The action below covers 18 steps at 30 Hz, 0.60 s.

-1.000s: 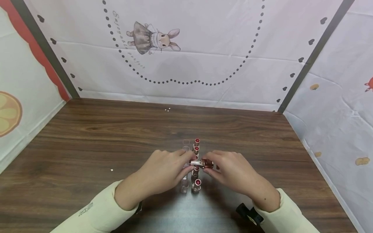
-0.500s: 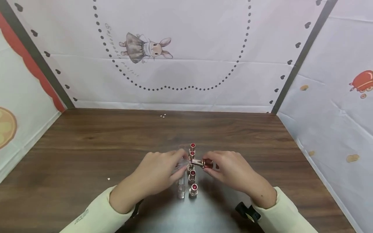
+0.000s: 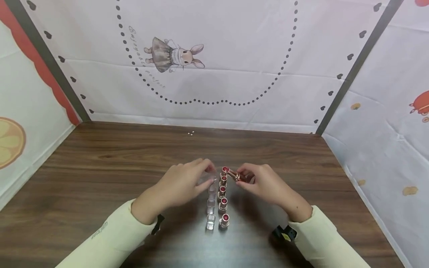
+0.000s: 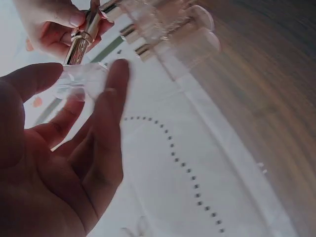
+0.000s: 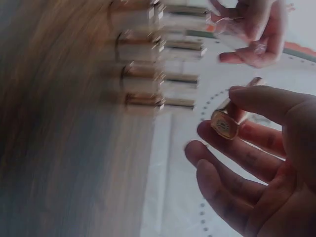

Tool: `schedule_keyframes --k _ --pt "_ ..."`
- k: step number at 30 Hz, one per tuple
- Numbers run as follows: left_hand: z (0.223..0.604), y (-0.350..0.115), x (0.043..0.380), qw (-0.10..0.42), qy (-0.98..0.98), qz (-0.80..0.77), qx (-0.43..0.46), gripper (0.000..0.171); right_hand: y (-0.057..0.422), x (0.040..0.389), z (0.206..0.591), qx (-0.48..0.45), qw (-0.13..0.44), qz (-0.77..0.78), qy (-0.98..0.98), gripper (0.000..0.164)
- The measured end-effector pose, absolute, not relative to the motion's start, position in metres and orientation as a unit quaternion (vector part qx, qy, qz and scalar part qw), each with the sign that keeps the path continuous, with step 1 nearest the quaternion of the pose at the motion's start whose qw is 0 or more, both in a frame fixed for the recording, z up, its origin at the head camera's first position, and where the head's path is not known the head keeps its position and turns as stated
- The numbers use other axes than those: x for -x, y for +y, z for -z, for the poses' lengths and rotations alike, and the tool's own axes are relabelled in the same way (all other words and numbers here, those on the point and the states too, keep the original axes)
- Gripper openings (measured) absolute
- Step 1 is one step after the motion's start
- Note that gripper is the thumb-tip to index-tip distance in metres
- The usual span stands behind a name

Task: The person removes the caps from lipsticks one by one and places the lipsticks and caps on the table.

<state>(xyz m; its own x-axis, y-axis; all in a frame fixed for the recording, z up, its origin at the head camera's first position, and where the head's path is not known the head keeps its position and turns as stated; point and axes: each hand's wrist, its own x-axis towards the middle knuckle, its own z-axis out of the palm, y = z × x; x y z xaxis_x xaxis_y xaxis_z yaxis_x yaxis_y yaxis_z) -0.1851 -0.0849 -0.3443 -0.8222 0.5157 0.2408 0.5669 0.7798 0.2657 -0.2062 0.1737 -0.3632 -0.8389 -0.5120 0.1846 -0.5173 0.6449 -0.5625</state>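
In the head view my right hand (image 3: 266,184) pinches a gold and reddish-brown lipstick (image 3: 237,175), lying tilted with its uncapped end toward the left. Its square base faces the camera in the right wrist view. My left hand (image 4: 74,148) holds a clear lipstick cap (image 4: 81,78) between thumb and fingers, off the lipstick. On the table between the hands, several uncapped lipsticks (image 3: 223,221) with red tips stand upright in a row. A parallel row of clear caps (image 3: 210,221) stands just left of them, its far end partly hidden by the left hand.
The brown wooden table (image 3: 134,149) meets a white printed cloth (image 3: 234,48) at the back and both sides. Small white bits (image 3: 191,133) lie near the table's far edge. A black wrist strap (image 3: 285,233) shows at the right sleeve.
The clear cap has come off the lipstick in my right hand. Both hands have shifted toward the far end of the rows and apart, uncovering more of the standing lipsticks and caps.
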Motion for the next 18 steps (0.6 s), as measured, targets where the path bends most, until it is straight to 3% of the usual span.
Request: schedule_keyframes --k 9,18 --pt "0.359 -0.097 0.219 0.037 -0.949 0.213 0.231 0.025 0.168 0.239 0.378 -0.246 0.052 -0.319 -0.914 0.017" --pt "0.364 -0.100 0.255 0.013 -0.950 0.235 0.205 0.023 0.161 0.263 0.384 -0.247 0.021 -0.291 -0.924 0.019"
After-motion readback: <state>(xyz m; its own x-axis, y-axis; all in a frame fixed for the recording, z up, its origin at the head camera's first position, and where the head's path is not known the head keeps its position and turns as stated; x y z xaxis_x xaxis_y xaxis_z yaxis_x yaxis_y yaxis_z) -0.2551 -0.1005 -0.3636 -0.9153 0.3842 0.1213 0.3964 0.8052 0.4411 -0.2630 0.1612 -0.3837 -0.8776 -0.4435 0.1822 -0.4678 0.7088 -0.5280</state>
